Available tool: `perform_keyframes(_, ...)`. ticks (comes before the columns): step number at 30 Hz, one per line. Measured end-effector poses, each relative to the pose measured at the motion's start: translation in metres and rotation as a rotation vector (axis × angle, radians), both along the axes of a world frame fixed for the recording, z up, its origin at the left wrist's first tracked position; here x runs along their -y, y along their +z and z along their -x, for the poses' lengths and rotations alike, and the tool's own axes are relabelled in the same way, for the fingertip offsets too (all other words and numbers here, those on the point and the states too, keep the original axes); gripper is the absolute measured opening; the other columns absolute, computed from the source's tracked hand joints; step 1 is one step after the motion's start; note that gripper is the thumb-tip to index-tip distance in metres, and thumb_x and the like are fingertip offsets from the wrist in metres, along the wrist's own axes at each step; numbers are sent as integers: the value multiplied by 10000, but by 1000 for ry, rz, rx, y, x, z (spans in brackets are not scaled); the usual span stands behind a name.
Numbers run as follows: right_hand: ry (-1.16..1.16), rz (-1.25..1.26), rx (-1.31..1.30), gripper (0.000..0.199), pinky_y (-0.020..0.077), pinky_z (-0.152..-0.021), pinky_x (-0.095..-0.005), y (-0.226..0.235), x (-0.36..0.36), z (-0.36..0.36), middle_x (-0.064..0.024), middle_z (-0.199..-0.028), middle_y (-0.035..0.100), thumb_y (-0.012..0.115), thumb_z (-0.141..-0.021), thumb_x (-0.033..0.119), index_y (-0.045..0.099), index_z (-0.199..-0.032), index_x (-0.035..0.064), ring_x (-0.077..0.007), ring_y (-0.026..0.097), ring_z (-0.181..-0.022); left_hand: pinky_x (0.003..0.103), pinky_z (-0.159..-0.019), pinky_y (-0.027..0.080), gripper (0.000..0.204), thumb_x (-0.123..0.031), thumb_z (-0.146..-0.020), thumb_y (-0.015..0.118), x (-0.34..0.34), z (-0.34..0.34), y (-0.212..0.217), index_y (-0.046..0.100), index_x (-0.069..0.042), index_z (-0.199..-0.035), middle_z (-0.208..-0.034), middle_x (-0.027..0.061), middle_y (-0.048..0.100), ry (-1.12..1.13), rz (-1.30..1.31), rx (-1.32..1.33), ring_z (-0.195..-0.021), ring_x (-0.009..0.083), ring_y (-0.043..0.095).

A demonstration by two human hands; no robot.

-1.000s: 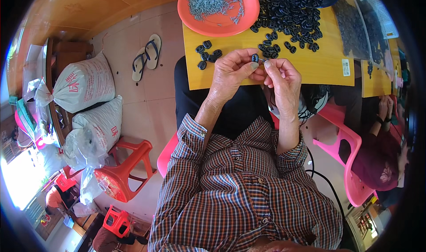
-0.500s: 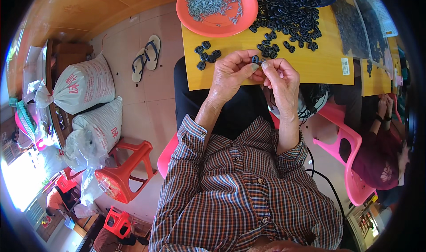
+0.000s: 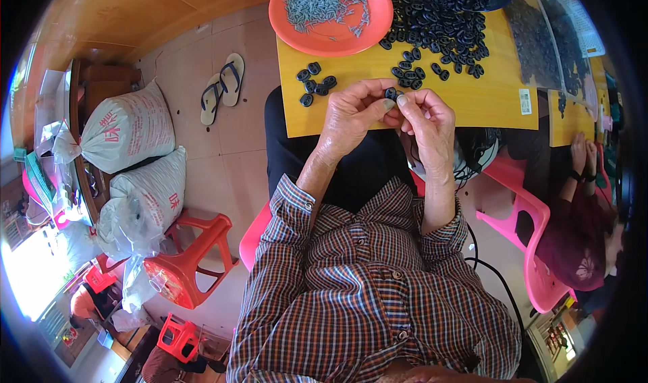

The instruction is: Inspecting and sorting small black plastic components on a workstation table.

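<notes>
- At the lower centre of the frame the checked shirt (image 3: 364, 295) fills the view, and both forearms rise from it toward the middle.
- The left hand (image 3: 351, 116) is closed in a pinch on a small black ring piece (image 3: 391, 93), which sits just above the centre of the frame, over the near edge of the yellow tabletop (image 3: 486, 99).
- The right hand (image 3: 428, 123) has its fingertips closed on the same piece from the other side; whether it also holds a small metal part I cannot tell.
- I judge that the step in hand is fitting or checking one piece; the next move seems to need a fine, steady pinch.
- Left of the hands lie a few loose black pieces (image 3: 314, 84).
- Farther, at the top, stand the orange plate (image 3: 297, 25) with grey metal bits and the big pile of black pieces (image 3: 439, 18).
</notes>
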State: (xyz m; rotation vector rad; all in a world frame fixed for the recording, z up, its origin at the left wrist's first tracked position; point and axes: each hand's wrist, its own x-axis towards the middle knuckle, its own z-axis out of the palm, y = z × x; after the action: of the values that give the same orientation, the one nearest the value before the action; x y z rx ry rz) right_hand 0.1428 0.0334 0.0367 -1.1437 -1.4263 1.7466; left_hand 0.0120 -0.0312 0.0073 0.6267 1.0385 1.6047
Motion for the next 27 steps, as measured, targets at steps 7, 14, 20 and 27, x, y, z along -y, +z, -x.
perform_keyframes(7, 14, 46, -21, 130, 348, -510, -158, -1, -2, -1, 28, -704, 568, 654, -875, 144, 602, -850, 27, -14, 453, -552, 293, -728, 578, 300, 97, -868, 545, 1, 1, 1, 576, 52, -1163, -947, 116, 659, -19, 5, -21, -790, 181, 677)
perform_keyframes(14, 17, 132, -52, 116, 349, -504, -158, -3, -4, -3, 17, -696, 585, 652, -875, 132, 601, -838, 34, -17, 458, -544, 288, -708, 578, 299, 88, -875, 541, 2, 2, 0, 574, 50, -1169, -908, 110, 655, -14, -4, -34, -761, 177, 673)
perform_keyframes(20, 22, 221, -140, 123, 356, -502, -159, -9, -4, -4, -19, -721, 626, 648, -877, 134, 602, -837, 28, -26, 479, -542, 286, -701, 576, 293, 75, -879, 550, 3, 2, -1, 578, 43, -1169, -892, 104, 654, -3, -5, -10, -746, 174, 669)
perform_keyframes(27, 24, 198, -131, 132, 361, -507, -162, -7, -4, -3, -28, -723, 627, 643, -880, 137, 603, -834, 20, -32, 488, -545, 273, -693, 571, 294, 67, -872, 573, 3, 2, -2, 582, 38, -1164, -887, 101, 655, 2, -9, -16, -733, 163, 666)
